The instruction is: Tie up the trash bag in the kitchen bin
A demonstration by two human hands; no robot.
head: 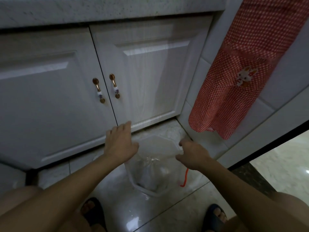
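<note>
Trash bag (pixel 150 166), clear and thin, lines a pale kitchen bin (pixel 147 190) that stands on the tiled floor (pixel 167 211) at the middle of the view, between the person's two sandalled feet at 6 o'clock and the cabinet beyond. An orange drawstring (pixel 184 178) hangs down the bag's side at about 4 o'clock from the bin's centre. Both bare forearms reach in from the lower corners. The left hand (pixel 119 144) lies at the bin's 10 o'clock rim, palm down, its fingers (pixel 123 127) spread and loosely extended over the bag's edge; whether they pinch the film cannot be told. The right hand (pixel 192 153) is at the 2 o'clock rim, fingers curled downward around the bag's edge, though the grip itself is hidden. Farther off, two white cabinet doors (pixel 147 72) are closed, each with a brass handle (pixel 114 86). At 2 o'clock a red dotted apron (pixel 234 77) with a rabbit patch hangs against the wall. A speckled worktop (pixel 66 9) crosses 12 o'clock.
</note>
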